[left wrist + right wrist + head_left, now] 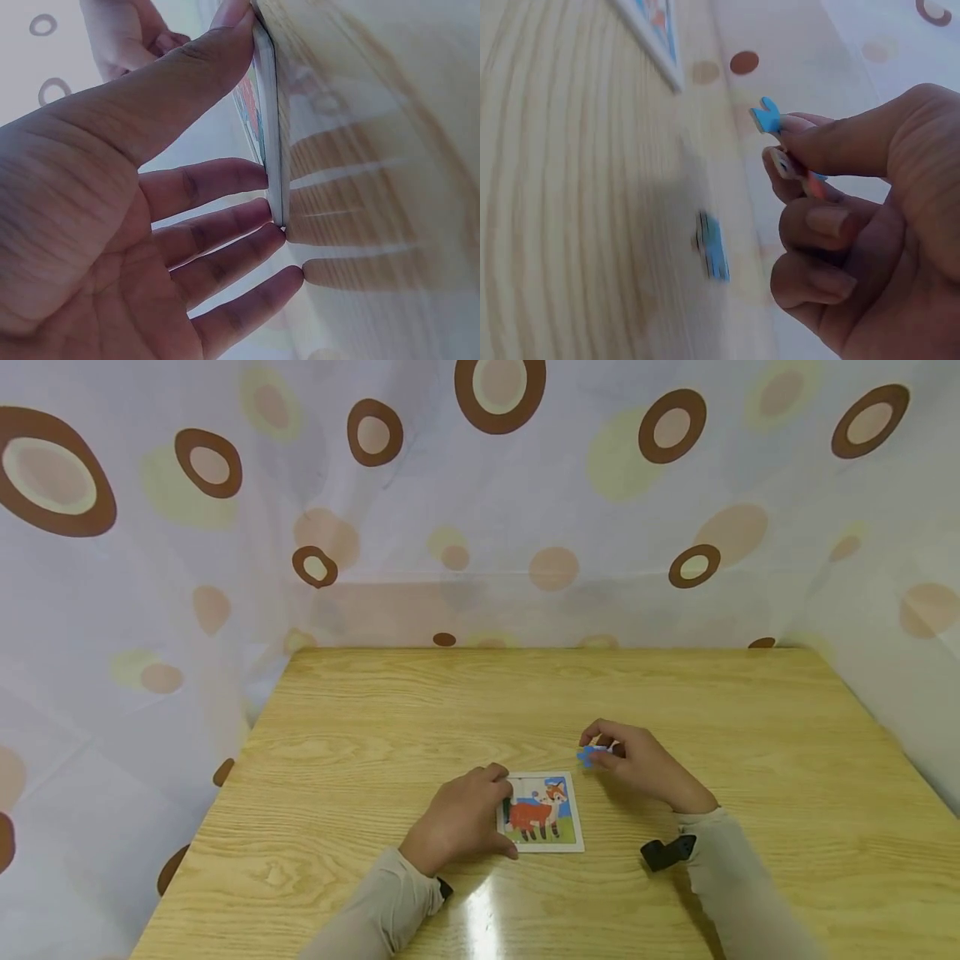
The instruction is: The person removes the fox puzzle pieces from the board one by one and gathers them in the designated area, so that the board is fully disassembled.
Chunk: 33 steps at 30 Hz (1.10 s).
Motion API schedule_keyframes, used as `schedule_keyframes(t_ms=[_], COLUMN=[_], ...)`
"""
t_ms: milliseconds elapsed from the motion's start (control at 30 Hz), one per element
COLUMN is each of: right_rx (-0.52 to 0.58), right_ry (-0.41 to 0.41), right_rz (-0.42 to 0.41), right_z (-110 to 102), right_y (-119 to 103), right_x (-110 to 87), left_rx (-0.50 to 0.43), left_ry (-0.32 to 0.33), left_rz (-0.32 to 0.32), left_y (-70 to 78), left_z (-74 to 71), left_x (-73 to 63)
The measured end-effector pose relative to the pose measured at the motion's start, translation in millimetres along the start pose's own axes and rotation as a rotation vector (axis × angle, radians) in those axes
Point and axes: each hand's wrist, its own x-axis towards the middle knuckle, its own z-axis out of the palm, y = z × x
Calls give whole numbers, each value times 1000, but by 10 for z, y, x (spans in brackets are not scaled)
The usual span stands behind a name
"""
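Note:
A small square jigsaw puzzle board (579,835) with a white border lies on the wooden table, showing a red-orange animal on grass. A pale patch (522,787) shows at its upper left. My left hand (468,814) holds the board's left side, thumb at the near corner, fingers along the edge (279,150). Right of the board and above the table, my right hand (637,762) pinches puzzle pieces: a blue one (766,118) and one with an eye and orange on it (786,163). Below those fingers is another blue puzzle piece (714,247), blurred in the right wrist view.
The wood-grain table (360,710) extends around both hands. A white curtain (420,510) with brown and beige circles hangs behind and beside it. A black wrist mount (667,853) sits at the right cuff.

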Motion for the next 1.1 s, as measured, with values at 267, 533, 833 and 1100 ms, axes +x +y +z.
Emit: schedule_keyframes(t_ms=[267, 533, 833, 1100], right_rx=[-66, -152, -212, -215], right_ry=[98, 128, 116, 102], right_rz=[89, 122, 173, 215], right_z=[-345, -433, -438, -394], right_y=[175, 340, 438, 488], right_x=[-197, -256, -253, -244], left_rx=[4, -5, -21, -11], left_ry=[-5, -6, -13, -10], left_rz=[4, -11, -9, -7], left_y=[3, -6, -3, -6], left_z=[1, -2, -15, -6], left_x=[10, -4, -12, -9])
